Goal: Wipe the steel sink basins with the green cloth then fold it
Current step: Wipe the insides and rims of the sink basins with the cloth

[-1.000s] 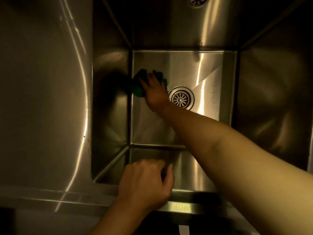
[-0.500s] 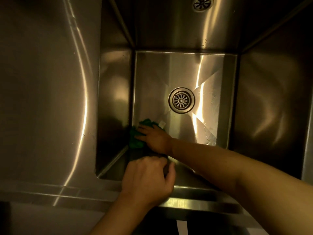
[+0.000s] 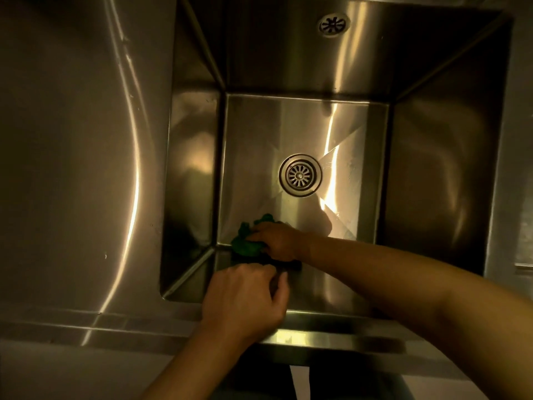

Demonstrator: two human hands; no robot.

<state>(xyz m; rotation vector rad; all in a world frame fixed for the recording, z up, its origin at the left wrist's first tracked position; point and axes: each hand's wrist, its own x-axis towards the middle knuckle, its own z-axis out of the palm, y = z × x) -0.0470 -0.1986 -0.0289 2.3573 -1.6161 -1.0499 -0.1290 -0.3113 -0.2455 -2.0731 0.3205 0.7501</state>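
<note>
Right hand [image 3: 278, 242] works the green cloth [image 3: 245, 245] into the basin's near-left corner.
Its fingers [image 3: 261, 228] curl over the cloth, gripping the bunched wad against the basin floor where the floor meets the near wall. The wad sits under and just left of them, with no clear long axis. The left hand [image 3: 245, 298] hooks curled fingers over the front rim [image 3: 331, 336], near the cloth but apart from it. The drain strainer [image 3: 300, 175] lies beyond. No writing is legible.
</note>
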